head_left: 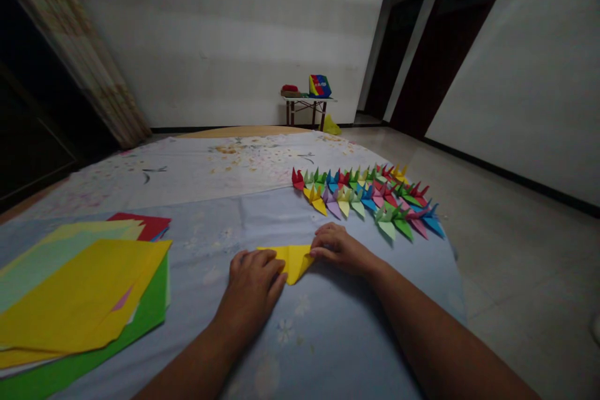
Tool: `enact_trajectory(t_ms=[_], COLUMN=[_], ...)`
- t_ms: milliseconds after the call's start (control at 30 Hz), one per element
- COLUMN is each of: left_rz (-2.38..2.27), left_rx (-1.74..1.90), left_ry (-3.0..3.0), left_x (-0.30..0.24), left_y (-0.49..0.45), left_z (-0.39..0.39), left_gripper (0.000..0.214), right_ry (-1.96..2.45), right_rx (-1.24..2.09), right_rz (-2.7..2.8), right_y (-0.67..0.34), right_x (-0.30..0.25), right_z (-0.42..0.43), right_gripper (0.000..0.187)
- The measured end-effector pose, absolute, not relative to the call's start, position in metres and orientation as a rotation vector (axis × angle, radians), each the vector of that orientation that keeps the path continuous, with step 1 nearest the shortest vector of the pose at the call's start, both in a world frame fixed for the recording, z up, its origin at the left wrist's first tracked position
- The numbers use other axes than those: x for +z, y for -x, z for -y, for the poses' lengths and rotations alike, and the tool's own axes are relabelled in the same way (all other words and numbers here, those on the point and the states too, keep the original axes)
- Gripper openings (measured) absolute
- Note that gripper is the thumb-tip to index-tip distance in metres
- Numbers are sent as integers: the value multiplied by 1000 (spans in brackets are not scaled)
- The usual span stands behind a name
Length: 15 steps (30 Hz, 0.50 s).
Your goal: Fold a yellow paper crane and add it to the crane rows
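A folded yellow paper (294,259) lies on the pale blue cloth (328,331) in front of me. My left hand (253,284) rests on its left side with the fingers pressed down flat on it. My right hand (335,247) has its fingertips pinched together on the paper's right edge. Beyond my right hand, several folded paper cranes (370,197) in many colours stand in rows on the cloth.
A stack of coloured paper sheets (79,290), yellow on top with green and red under it, lies at the left. A small low table (307,106) with colourful items stands by the far wall. The tiled floor (515,250) is at the right; a curtain (89,62) hangs at the left.
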<state>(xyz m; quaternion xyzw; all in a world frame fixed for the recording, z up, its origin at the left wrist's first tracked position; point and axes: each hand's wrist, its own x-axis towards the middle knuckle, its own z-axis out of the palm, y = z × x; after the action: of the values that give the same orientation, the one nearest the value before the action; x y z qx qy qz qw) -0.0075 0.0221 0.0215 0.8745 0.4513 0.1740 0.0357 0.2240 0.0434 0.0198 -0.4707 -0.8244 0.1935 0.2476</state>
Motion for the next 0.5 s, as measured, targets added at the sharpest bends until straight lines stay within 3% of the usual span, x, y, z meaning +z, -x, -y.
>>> enact_trajectory(t_ms=[500], left_rz=[-1374], left_rx=[558], left_ry=[-2655], left_x=[16], left_y=[5], left_z=[-17], left_gripper=[9], right_ry=[1504], right_rx=[383], right_rz=[2264], right_y=[-196], right_x=[15], right_z=[-61], right_gripper=[27])
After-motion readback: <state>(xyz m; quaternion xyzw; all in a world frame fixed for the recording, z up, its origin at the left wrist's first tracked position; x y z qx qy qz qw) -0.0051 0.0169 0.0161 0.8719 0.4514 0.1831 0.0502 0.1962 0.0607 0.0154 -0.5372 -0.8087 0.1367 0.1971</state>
